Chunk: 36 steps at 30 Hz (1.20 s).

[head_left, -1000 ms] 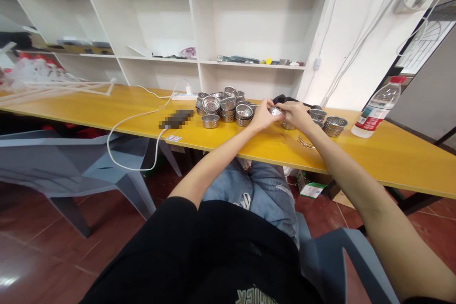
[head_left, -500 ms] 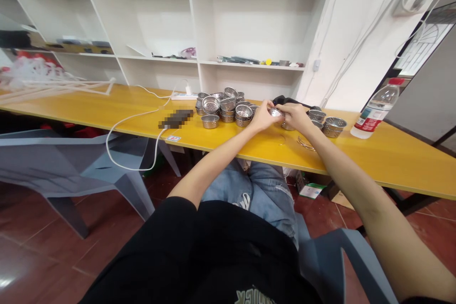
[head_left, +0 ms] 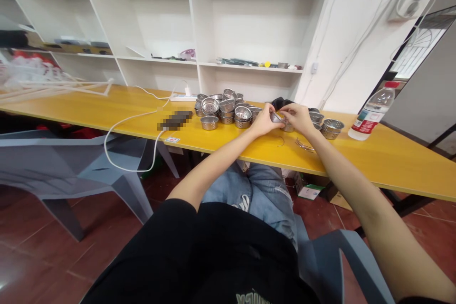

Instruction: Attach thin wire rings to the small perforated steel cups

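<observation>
My left hand (head_left: 264, 122) is closed round a small perforated metal strainer cup (head_left: 275, 118), which is tilted above the table. Close to the cup's right side, the thumb and fingers of my right hand (head_left: 298, 116) are pinched together; what they hold, if anything, is too small to make out. To the left stands a pile of similar strainer cups (head_left: 227, 105), some stacked in each other. More cups (head_left: 332, 128) stand right of my right hand. Thin curved wire rings (head_left: 304, 145) lie near the table's front, and a single wire piece (head_left: 281, 142) lies left of them.
A water bottle with a red cap (head_left: 373, 111) stands at the right of the yellow table (head_left: 388, 161). A white cable (head_left: 107, 145) hangs over the front edge at left, beside a blurred dark object (head_left: 174, 120). White shelves (head_left: 249, 67) rise behind.
The cup has tipped so its side shows more than its perforated face. My right hand's fingers have shifted slightly away from it. The view has moved a little.
</observation>
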Each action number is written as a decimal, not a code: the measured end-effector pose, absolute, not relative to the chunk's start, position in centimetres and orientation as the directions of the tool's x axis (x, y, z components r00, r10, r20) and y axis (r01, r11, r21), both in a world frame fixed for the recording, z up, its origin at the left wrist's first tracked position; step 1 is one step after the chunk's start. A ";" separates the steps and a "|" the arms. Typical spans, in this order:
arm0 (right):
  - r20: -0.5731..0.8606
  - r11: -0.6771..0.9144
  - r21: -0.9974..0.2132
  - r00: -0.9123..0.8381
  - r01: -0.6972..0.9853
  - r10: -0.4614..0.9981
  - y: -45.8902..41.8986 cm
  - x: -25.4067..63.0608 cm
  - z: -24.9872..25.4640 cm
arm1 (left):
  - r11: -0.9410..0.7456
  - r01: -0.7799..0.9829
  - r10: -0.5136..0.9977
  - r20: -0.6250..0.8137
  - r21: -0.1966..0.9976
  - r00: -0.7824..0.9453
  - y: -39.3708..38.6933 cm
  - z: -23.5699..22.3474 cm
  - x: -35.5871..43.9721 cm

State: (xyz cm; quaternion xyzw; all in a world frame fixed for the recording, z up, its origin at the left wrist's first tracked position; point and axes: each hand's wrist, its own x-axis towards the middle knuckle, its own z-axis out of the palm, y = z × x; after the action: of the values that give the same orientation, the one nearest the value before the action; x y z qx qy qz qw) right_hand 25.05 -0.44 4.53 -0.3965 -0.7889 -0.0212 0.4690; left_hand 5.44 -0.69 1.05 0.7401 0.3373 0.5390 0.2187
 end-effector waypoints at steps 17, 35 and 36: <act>0.680 0.673 -0.283 -0.352 0.683 0.643 -0.6 23.7 4.4 | -0.754 0.227 0.657 0.708 0.617 0.260 -0.3 0.8 5.1; 0.704 0.668 -0.316 -0.306 0.674 0.641 -1.3 23.6 5.2 | -0.730 0.281 0.682 0.691 0.623 0.238 -1.4 1.8 5.5; 0.716 0.671 -0.337 -0.283 0.660 0.638 -1.5 23.5 5.2 | -0.731 0.295 0.680 0.694 0.615 0.236 -1.4 1.9 5.6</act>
State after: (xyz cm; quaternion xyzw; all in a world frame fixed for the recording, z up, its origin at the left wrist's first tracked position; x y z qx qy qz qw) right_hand 23.47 -1.47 5.20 -0.4053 -0.8008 -0.0128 0.4407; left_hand 5.57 -1.40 1.87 0.7648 0.3187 0.5297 0.1816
